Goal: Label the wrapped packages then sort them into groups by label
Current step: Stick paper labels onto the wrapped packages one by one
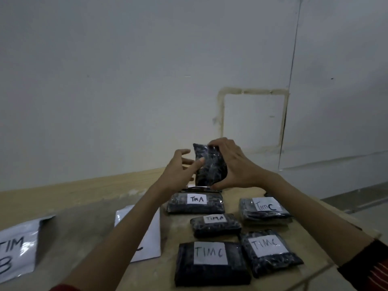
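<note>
A glossy, crinkled, black plastic-wrapped package [210, 166], flat and oblong, is held upright above the tabletop [178, 226], the right grip [234, 164] clamped round its 3 o'clock edge, the left grip [178, 172] spread apart, a fingertip touching at 9 o'clock

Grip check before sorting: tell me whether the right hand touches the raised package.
Touching. The head view shows the right hand with fingers curled over the top edge of the package and the thumb at its bottom.

White wall [147, 70] fills the far side, with a yellowed rectangular outline [254, 120] right of centre. Pale wooden tabletop [105, 185] spans below. Lighting is dim.
</note>
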